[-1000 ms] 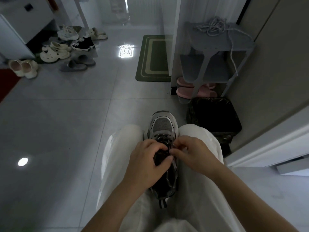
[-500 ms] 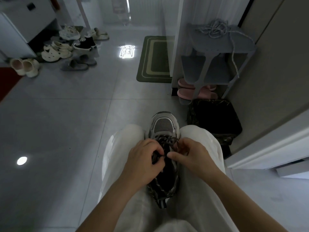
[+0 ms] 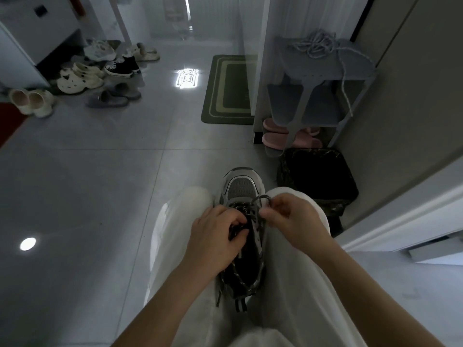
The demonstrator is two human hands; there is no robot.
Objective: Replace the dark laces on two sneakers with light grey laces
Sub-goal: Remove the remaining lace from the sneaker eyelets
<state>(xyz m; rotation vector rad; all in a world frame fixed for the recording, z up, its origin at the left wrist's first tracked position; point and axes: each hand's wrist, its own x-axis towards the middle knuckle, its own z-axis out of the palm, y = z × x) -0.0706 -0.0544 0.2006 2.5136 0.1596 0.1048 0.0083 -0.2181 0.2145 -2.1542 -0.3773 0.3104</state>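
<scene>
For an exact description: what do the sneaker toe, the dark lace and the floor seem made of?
Sneaker toe: matt grey mesh fabric, its weave visible; the paler overlays may be synthetic leather. Dark lace: round braided cord, probably textile, with light flecks. Floor: glossy tiles, likely ceramic or stone; it mirrors lamps and shows joint lines.

One wide-angle head-worn camera is being pointed forward and down; the sneaker (image 3: 241, 189) is being framed close below it, the tiled floor (image 3: 100, 184) farther ahead.
</scene>
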